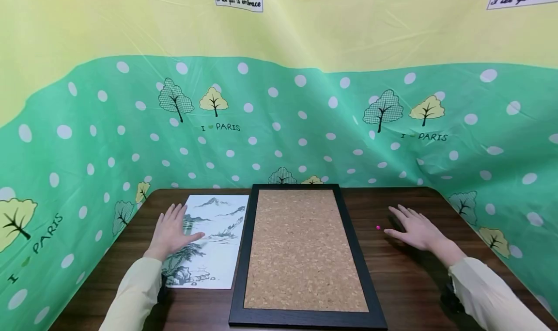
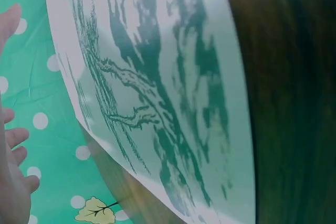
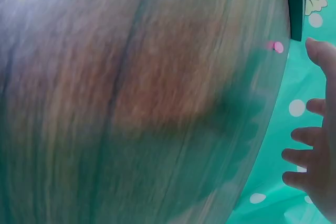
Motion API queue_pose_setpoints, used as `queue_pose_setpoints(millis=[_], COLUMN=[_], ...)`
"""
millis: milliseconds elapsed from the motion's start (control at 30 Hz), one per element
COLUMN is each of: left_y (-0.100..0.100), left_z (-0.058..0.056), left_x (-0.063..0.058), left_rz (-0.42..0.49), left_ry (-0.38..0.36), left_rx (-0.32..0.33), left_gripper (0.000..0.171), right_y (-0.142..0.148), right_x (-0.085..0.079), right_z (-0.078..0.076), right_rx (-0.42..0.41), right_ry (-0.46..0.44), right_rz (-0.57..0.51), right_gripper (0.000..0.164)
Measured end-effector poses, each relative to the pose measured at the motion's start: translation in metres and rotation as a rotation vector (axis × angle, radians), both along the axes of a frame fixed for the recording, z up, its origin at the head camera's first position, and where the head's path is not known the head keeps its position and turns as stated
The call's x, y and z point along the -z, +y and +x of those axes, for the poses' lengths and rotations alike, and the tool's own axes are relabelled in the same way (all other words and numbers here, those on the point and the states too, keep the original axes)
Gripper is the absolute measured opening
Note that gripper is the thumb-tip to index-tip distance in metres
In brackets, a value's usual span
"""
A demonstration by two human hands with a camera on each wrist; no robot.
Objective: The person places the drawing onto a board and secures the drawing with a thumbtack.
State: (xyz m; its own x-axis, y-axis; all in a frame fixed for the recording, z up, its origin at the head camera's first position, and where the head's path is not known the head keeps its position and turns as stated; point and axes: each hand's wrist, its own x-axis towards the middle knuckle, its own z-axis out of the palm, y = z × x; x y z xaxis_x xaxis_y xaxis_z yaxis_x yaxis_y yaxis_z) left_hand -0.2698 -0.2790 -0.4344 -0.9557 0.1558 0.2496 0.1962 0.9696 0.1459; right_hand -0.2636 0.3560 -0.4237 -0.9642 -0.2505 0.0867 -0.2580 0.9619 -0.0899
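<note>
Head view alone shows one whole corkboard [image 1: 305,253], between one print [image 1: 222,246] and one pink pin [image 1: 378,228]; left hand [image 1: 171,234] and right hand [image 1: 417,230] spread fingers wide.

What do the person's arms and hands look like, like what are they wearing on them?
Both arms wear long, plain, pale cream sleeves: the left sleeve and right sleeve end near the wrists. The left hand and right hand wear no gloves. Something black, partly hidden, shows at the left wrist and right wrist.
</note>
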Motion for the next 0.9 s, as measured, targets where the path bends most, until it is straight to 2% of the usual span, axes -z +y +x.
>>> queue_pose_setpoints(millis=[133,300,467,700,900], left_y=[-0.005,-0.011,-0.017,-0.021,-0.023], left_z=[0.001,0.007,0.010,0.012,0.012], left_x=[0.000,-0.002,-0.003,-0.005,-0.003], left_rz=[0.095,0.296,0.412,0.473,0.464], left_ry=[-0.030,-0.151,-0.258,-0.348,-0.335], left_rx=[-0.027,-0.090,-0.134,-0.187,-0.207], left_gripper=[0.102,0.102,0.102,0.102,0.096], right_y=[-0.005,-0.009,-0.009,-0.012,-0.014], right_x=[-0.001,0.001,0.002,0.005,0.010], right_z=[0.001,-0.001,-0.003,-0.003,-0.004], right_rx=[0.006,0.023,0.020,0.008,-0.007], right_ry=[-0.021,-0.055,-0.034,-0.033,-0.057], right_rz=[-0.094,-0.211,-0.322,-0.419,-0.479], right_gripper=[0.082,0.080,0.068,0.054,0.043])
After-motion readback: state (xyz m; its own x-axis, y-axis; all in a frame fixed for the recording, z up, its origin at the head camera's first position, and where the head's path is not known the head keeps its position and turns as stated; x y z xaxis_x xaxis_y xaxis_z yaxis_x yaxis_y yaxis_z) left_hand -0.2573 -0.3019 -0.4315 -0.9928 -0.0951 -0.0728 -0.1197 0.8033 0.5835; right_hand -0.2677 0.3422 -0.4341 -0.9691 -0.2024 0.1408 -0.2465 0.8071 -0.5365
